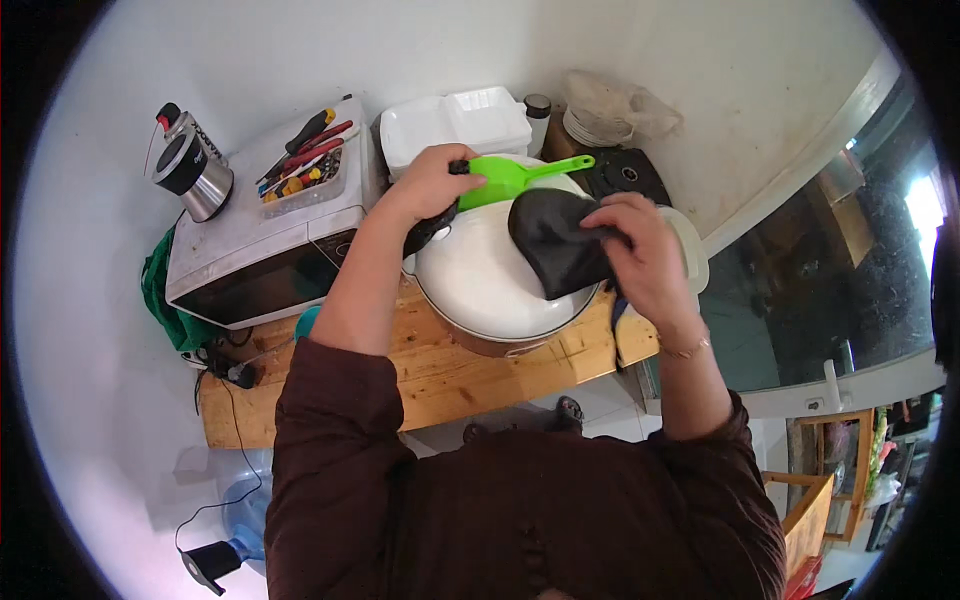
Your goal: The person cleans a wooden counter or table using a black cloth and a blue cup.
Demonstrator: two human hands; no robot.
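Observation:
My left hand (441,182) is at the upper left of a large white lid (480,277), its fingers around a dark object (429,229) whose kind I cannot tell. A bright green plastic scoop (499,180) lies against those fingers, its handle pointing right; whether the hand grips it is unclear. My right hand (637,247) pinches a piece of black, slightly shiny material (559,236) over the lid's right side. Below the lid shows the brown side of a round pot (499,345), standing on a wooden bench (450,382).
A white microwave oven (262,240) at left bears a plastic box of tools (304,184) and a steel cup (196,180). White foam food boxes (457,124) stand behind the lid. A glass door (772,300) is at right. A water bottle (247,510) stands lower left.

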